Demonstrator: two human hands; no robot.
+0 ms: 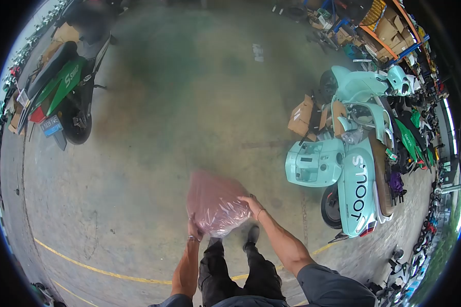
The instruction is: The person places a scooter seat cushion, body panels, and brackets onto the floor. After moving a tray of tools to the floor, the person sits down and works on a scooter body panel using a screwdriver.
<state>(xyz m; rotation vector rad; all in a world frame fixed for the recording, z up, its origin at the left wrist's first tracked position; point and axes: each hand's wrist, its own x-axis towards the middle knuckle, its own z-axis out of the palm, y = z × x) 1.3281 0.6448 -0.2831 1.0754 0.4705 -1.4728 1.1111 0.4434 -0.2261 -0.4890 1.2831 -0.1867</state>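
Observation:
A pinkish, shiny plastic-wrapped package is held out in front of my legs, above the concrete floor. My left hand grips its lower left edge, fingers partly hidden against the plastic. At the right side, my right hand is closed on its edge, thumb on top. Light glints off the wrap on the side nearest me. What lies inside the wrap I cannot make out.
To the right stands a mint-green scooter with loose body panels and an open cardboard box beside it. A green and black motorbike is parked at the left. Loaded shelving stands back right. A yellow line crosses the floor.

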